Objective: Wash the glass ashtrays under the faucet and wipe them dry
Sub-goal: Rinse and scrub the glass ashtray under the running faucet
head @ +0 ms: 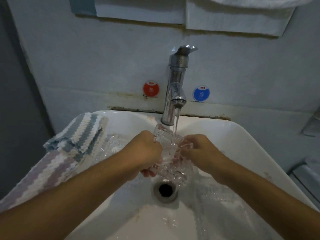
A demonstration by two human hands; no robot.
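Observation:
A clear ribbed glass ashtray [170, 153] is held tilted over the white sink [242, 135], right under the water running from the chrome faucet [175, 87]. My left hand [147, 151] grips its left side, fingers curled underneath. My right hand [200, 149] grips its right rim. Another glass ashtray [114, 146] lies in the basin at the left, beside the cloths. A further glass piece [214, 193] seems to lie in the basin at the right, under my right forearm.
Striped cloths [83, 135] hang over the sink's left rim, one blue-grey and white, one purple and white [39, 172]. The drain [165, 189] sits below the held ashtray. Red hot [151, 90] and blue cold [201, 94] stickers flank the faucet on the wall.

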